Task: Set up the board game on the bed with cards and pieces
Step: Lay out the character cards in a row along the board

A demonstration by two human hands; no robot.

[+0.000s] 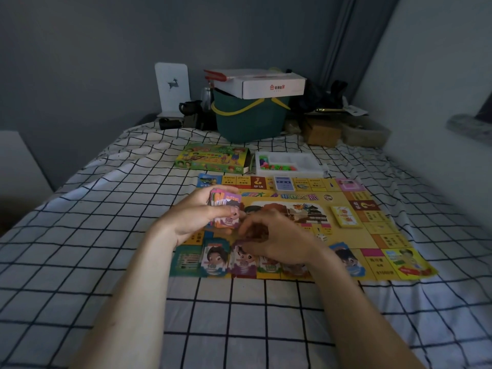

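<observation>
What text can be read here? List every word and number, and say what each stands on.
"100": play-money note lying on the game board.
"500": front note of the stack gripped in the left hand.
Board title, square labels, game box print and the red logo on the white carton: too blurred to read.

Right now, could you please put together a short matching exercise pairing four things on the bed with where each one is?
Things:
1. stack of play money
2. white tray of pieces
3. green bucket
4. dice

Places:
A. on the game board, just right of the right hand
B. at the far end of the bed, under a white cardboard box
C. held in the left hand
D. just beyond the board's far edge, right of the game box

Pairs: 1-C, 2-D, 3-B, 4-A
</observation>
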